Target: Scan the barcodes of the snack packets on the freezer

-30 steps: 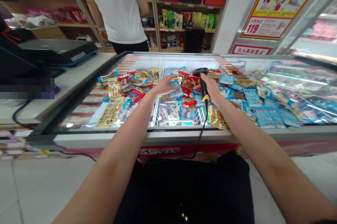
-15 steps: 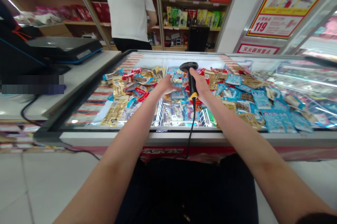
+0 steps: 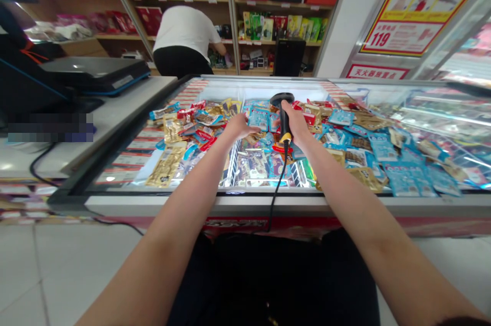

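Observation:
My right hand (image 3: 297,122) is wrapped round the handle of a black barcode scanner (image 3: 284,120) with a yellow end. The scanner stands about upright over the snack packets, its head at the top and its cable (image 3: 276,190) hanging down in front of the case. To its left, my left hand (image 3: 238,126) hovers low over the pile with thumb and fingers apart and nothing visible in them. Just beyond its fingertips lies a light blue snack packet (image 3: 259,119). Gold packets (image 3: 169,162) and red packets (image 3: 205,134) lie further left; several blue packets (image 3: 381,146) are on the right.
The packets lie on the glass-topped freezer case (image 3: 126,162), with a white wire basket (image 3: 232,162) visible below. A counter with a scale (image 3: 95,73) stands at the left. Behind the case, a person in a white shirt (image 3: 186,32) bends towards the shelves.
My right hand and the scanner have shifted slightly right, away from my left hand. The light blue packet between them shows more fully. The person behind has bent down.

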Demonstrator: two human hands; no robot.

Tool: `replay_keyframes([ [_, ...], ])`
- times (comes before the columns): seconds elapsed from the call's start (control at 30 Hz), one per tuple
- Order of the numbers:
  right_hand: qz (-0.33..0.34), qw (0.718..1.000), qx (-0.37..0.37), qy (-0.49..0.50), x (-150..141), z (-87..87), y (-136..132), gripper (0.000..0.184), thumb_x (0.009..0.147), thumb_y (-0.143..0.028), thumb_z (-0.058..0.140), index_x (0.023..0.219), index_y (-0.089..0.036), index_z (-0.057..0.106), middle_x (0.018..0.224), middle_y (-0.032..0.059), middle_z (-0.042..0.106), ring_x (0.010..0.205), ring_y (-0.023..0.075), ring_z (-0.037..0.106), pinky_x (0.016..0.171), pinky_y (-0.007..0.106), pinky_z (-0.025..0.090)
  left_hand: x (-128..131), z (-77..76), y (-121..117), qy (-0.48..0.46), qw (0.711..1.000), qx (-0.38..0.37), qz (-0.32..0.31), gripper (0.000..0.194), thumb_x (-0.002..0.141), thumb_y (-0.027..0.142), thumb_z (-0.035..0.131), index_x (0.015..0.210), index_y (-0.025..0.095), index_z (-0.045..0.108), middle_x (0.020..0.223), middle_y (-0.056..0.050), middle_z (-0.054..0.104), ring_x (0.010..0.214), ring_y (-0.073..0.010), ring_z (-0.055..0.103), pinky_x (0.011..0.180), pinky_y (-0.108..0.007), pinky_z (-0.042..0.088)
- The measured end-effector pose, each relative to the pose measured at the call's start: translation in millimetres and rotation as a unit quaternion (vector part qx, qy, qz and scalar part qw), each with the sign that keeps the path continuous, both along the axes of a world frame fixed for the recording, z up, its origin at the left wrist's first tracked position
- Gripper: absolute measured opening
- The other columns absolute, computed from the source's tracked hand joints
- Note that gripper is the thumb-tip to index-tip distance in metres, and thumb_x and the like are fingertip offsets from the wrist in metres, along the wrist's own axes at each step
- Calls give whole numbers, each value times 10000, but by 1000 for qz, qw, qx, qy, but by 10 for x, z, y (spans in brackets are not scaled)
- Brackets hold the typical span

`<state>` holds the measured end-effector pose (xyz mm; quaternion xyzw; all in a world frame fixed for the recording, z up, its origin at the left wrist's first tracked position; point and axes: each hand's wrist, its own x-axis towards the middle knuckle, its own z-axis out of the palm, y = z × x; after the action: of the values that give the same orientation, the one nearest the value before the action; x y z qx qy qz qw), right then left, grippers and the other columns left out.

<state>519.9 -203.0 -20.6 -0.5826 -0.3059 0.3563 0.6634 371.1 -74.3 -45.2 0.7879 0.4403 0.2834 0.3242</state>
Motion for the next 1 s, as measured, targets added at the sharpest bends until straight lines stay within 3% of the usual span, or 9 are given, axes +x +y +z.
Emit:
replay_keyframes([
  [0.1,-20,1000,-3,-12,63,22,-8,477,889,-679,602,807,-209,597,475,-1,594,346,110,461,357,233,342,118,0,-29,56,997,35,33,439,586,386,892,904,216,642,911,-91,728,1008,-303,679,860,-337,510],
  [0.23,-21,1000,-2,-9,113,37,-28,478,893,-675,598,802,-205,597,511,8,621,366,113,491,378,234,380,155,14,18,68,996,44,34,238,805,427,710,849,202,650,918,-106,733,990,-280,684,839,-312,498],
  [0.33,-3,1000,1,-6,115,30,-35,480,902,-664,599,816,-193,615,510,16,628,369,111,492,369,229,375,133,11,76,75,995,51,37,326,922,480,548,812,201,674,934,-120,742,1030,-285,680,877,-323,484],
  [0.5,20,999,16,18,50,55,-44,481,886,-679,628,850,-199,623,478,-6,594,393,128,559,395,224,433,163,-5,72,1,995,77,69,427,839,517,668,1122,199,695,1092,-114,740,1084,-280,666,943,-335,475],
  [0.63,35,998,14,47,-3,107,-81,462,899,-671,615,880,-209,607,484,-17,583,435,148,614,454,238,503,200,-24,83,9,997,62,52,362,693,381,805,996,200,725,999,-80,752,1008,-264,684,914,-323,500],
  [0.77,66,994,-10,84,32,106,-120,460,915,-673,583,930,-214,595,505,-23,588,404,147,581,441,260,513,172,-10,152,-43,997,-1,57,140,652,243,795,696,194,672,669,-20,659,823,-232,685,783,-313,534],
  [0.83,79,992,-24,101,60,102,-139,458,923,-668,567,950,-212,595,519,-20,593,387,136,553,432,261,509,145,29,167,-99,990,-75,60,171,634,168,781,598,190,615,542,1,561,720,-209,663,702,-299,540],
  [0.93,91,989,-39,112,73,129,-179,460,936,-659,544,989,-206,612,531,-12,595,378,128,520,396,252,478,108,118,147,-204,955,-205,61,233,595,51,761,566,172,564,523,-1,548,627,-168,634,651,-283,560],
  [1.0,94,989,-44,109,56,165,-209,474,939,-660,535,1024,-203,626,536,-3,596,381,130,510,369,247,449,91,171,122,-269,930,-242,68,260,582,-1,751,586,161,547,561,-7,577,614,-156,638,673,-304,591],
])
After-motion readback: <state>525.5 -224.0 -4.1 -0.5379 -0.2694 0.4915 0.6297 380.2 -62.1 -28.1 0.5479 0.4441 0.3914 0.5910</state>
